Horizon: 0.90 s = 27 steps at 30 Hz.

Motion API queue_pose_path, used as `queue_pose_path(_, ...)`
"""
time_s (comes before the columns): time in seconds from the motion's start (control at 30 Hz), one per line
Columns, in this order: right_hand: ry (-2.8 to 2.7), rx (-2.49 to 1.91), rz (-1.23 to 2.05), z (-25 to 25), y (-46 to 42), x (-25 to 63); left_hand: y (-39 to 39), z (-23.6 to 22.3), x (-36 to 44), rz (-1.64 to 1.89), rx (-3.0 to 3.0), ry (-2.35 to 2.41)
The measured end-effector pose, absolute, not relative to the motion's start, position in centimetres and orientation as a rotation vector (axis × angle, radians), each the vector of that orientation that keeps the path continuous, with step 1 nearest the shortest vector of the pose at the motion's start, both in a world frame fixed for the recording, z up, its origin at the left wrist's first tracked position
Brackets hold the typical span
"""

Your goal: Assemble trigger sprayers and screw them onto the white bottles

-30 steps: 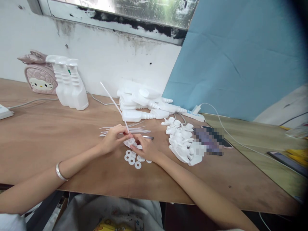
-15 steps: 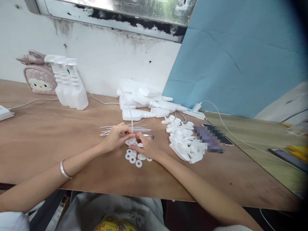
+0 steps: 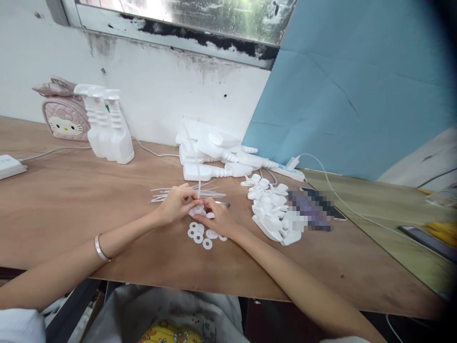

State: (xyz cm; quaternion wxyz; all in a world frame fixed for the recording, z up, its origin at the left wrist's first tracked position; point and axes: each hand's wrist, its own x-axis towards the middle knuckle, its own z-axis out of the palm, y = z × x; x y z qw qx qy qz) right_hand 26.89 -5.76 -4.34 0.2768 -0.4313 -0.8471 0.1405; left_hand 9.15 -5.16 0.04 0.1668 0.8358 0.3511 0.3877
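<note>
My left hand (image 3: 177,202) pinches the lower end of a thin white plastic tube (image 3: 198,177), which stands up from my fingertips and leans slightly left at the top. Meeting it fingertip to fingertip, my right hand (image 3: 218,216) is closed on a small translucent white plastic fitting (image 3: 196,210). Fingers cover part of that fitting, so how the tube joins it cannot be seen. Just in front lie several flat white ring washers (image 3: 207,244). Behind my hands more thin white tubes (image 3: 159,196) are strewn on the table, beside a small metal tool (image 3: 224,204) partly hidden by my right hand.
White spray-bottle bodies (image 3: 203,171) lie heaped at the back; others (image 3: 110,138) stand by a pink bag (image 3: 64,119). To the right are piled white plastic pieces (image 3: 267,202), phones (image 3: 335,209), and a power strip (image 3: 293,174) with a cable. The wooden table (image 3: 71,200) meets the wall.
The view has shifted slightly, moving everything a little right. Both hands keep the same grip on the tube and the fitting, with hardly any visible motion.
</note>
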Motion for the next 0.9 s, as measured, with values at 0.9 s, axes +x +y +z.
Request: queue_pose_path(0.9,-2.221,-1.067,0.438,-4.8,-5.8,26.7,-5.0,-0.9,9.5,1.065,2.274,0.931)
